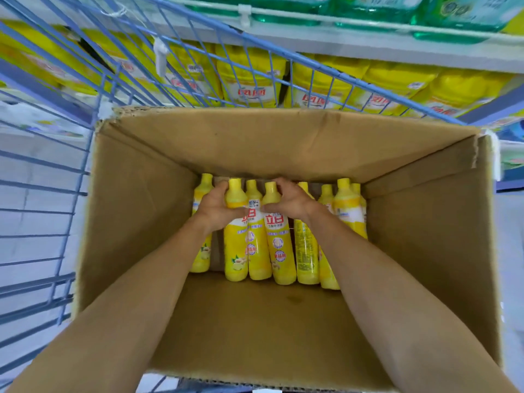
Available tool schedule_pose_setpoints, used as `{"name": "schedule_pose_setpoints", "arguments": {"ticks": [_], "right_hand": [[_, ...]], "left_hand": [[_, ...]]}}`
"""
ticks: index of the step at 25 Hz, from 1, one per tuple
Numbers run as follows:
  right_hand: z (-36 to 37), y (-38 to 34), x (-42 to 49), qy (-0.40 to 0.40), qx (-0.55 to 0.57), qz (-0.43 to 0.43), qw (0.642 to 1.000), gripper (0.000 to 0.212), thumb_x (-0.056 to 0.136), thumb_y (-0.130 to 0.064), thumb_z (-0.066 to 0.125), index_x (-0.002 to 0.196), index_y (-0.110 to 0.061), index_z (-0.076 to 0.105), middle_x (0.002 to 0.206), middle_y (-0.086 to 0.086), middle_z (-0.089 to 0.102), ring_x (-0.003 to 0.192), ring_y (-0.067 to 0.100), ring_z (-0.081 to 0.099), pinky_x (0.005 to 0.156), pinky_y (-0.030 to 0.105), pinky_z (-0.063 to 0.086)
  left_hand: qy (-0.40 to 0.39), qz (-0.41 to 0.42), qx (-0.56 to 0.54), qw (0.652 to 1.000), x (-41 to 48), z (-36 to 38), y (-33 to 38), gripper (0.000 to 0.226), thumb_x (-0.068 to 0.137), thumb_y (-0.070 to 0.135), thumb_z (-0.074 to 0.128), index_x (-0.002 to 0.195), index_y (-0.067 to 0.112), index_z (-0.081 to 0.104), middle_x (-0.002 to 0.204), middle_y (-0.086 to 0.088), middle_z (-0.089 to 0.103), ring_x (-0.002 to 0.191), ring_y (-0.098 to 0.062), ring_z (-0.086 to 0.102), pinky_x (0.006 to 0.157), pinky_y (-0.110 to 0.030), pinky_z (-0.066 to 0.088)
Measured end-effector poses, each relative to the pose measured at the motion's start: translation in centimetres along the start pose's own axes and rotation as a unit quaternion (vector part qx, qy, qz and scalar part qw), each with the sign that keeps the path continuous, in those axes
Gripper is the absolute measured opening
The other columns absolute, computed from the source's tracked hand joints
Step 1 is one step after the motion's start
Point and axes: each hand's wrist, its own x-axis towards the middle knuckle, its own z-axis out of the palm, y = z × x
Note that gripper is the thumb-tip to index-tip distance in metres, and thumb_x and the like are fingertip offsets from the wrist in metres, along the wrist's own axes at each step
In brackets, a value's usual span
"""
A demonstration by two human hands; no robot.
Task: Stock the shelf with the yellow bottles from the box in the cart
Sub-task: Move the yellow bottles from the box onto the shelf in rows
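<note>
both hands are down inside the box [255,143], which sits in the blue wire cart [51,194]. the left hand [217,204] wraps the shoulder of one yellow bottle [236,231], fingers curled around it near the cap. the right hand [289,198] closes over the neck of a second bottle [279,245], thumb across its front. between the two held bottles lies a third, touching both.

the bottles lie in a row along the far end of the box, caps pointing away from the person. about eight are visible; the near half of the box floor is bare cardboard, so much of the box looks emptied already. beyond the cart, the shelf [368,49] shows a row of larger yellow packs below and green ones above; where these small bottles belong cannot be seen here.

judging by this, the task is well along but not finished: two bottles are gripped for lifting, and the others wait in the box.
</note>
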Motion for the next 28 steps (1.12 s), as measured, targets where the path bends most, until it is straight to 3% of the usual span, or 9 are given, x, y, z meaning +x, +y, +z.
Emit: {"name": "schedule_pose_setpoints", "arguments": {"ticks": [3, 6, 10, 13, 16, 18, 23, 25, 28], "right_hand": [[0.3, -0.5, -3.2, 0.008, 0.022, -0.006, 1.0, 0.094, 0.074, -0.04, 0.088, 0.15, -0.018, 0.039, 0.144, 0.004, 0.054, 0.13, 0.022, 0.053, 0.103, 0.032, 0.047], [-0.7, -0.3, -6.6, 0.056, 0.065, -0.017, 0.996, 0.063, 0.077, -0.024, 0.088, 0.129, -0.017, 0.054, 0.112, -0.001, 0.07, 0.107, 0.016, 0.065, 0.084, 0.021, 0.05], [-4.7, -3.6, -12.4, 0.099, 0.124, -0.03, 0.987, 0.052, 0.068, -0.029, 0.093, 0.107, -0.015, 0.062, 0.101, 0.002, 0.074, 0.096, 0.018, 0.07, 0.089, 0.038, 0.057], [-8.9, -8.6, -17.3, 0.105, 0.09, -0.087, 0.987, 0.04, 0.069, -0.031, 0.093, 0.096, -0.027, 0.064, 0.091, -0.009, 0.071, 0.083, 0.0, 0.065, 0.081, 0.031, 0.053], [-14.1, -14.6, -21.9, 0.125, 0.06, -0.145, 0.98, 0.047, 0.069, -0.036, 0.093, 0.104, -0.023, 0.063, 0.094, -0.008, 0.072, 0.085, 0.0, 0.067, 0.081, 0.019, 0.055], [-17.6, -18.7, -25.3, 0.151, 0.041, -0.19, 0.969, 0.059, 0.067, -0.046, 0.092, 0.109, -0.018, 0.061, 0.101, -0.003, 0.073, 0.094, 0.003, 0.069, 0.087, 0.03, 0.058], [-26.0, -26.9, -34.1, 0.214, 0.022, -0.302, 0.929, 0.056, 0.069, -0.042, 0.089, 0.108, -0.015, 0.06, 0.104, 0.01, 0.071, 0.088, 0.012, 0.064, 0.086, 0.054, 0.056], [-28.8, -29.1, -37.1, 0.236, 0.034, -0.344, 0.908, 0.066, 0.064, -0.051, 0.088, 0.11, -0.013, 0.06, 0.104, 0.013, 0.071, 0.089, 0.015, 0.065, 0.088, 0.055, 0.057], [-32.6, -31.9, -41.6, 0.256, 0.045, -0.387, 0.884, 0.064, 0.075, -0.032, 0.088, 0.126, -0.008, 0.058, 0.116, 0.006, 0.073, 0.099, 0.012, 0.066, 0.093, 0.045, 0.059]], "left_hand": [[0.004, 0.012, -0.014, 1.0, -0.4, 0.2, 0.4, 0.061, 0.071, 0.018, 0.092, 0.123, 0.015, 0.06, 0.112, -0.001, 0.07, 0.105, -0.019, 0.067, 0.096, -0.036, 0.055], [-0.007, 0.04, -0.01, 0.999, -2.9, -0.6, 1.8, 0.075, 0.062, 0.023, 0.095, 0.127, 0.014, 0.058, 0.118, -0.004, 0.069, 0.112, -0.023, 0.067, 0.099, -0.043, 0.054], [-0.03, 0.068, -0.001, 0.997, -7.1, -3.2, 6.5, 0.091, 0.065, 0.019, 0.094, 0.142, 0.003, 0.048, 0.136, -0.012, 0.06, 0.124, -0.024, 0.057, 0.104, -0.029, 0.045], [-0.035, 0.127, 0.002, 0.991, -10.7, -6.8, 12.8, 0.097, 0.057, 0.035, 0.093, 0.138, 0.003, 0.052, 0.13, -0.007, 0.062, 0.118, -0.023, 0.061, 0.1, -0.03, 0.048], [-0.058, 0.188, -0.027, 0.98, -14.1, -11.2, 20.2, 0.095, 0.055, 0.038, 0.093, 0.136, 0.008, 0.054, 0.126, -0.007, 0.068, 0.117, -0.023, 0.065, 0.102, -0.047, 0.053], [-0.068, 0.231, -0.036, 0.97, -16.5, -14.0, 25.6, 0.092, 0.058, 0.035, 0.095, 0.135, 0.009, 0.054, 0.127, -0.006, 0.068, 0.118, -0.021, 0.065, 0.102, -0.047, 0.054], [-0.066, 0.356, -0.011, 0.932, -23.7, -20.3, 38.0, 0.065, 0.071, 0.012, 0.091, 0.125, 0.007, 0.056, 0.113, -0.012, 0.071, 0.102, -0.024, 0.072, 0.084, -0.035, 0.06], [-0.075, 0.396, -0.019, 0.915, -26.3, -22.0, 41.8, 0.059, 0.074, -0.011, 0.081, 0.126, -0.003, 0.054, 0.11, -0.014, 0.07, 0.092, -0.013, 0.072, 0.078, -0.024, 0.059], [-0.068, 0.455, -0.033, 0.887, -30.3, -23.2, 47.3, 0.063, 0.074, -0.016, 0.078, 0.13, -0.004, 0.054, 0.113, -0.014, 0.07, 0.092, -0.006, 0.071, 0.079, -0.019, 0.057]]}}
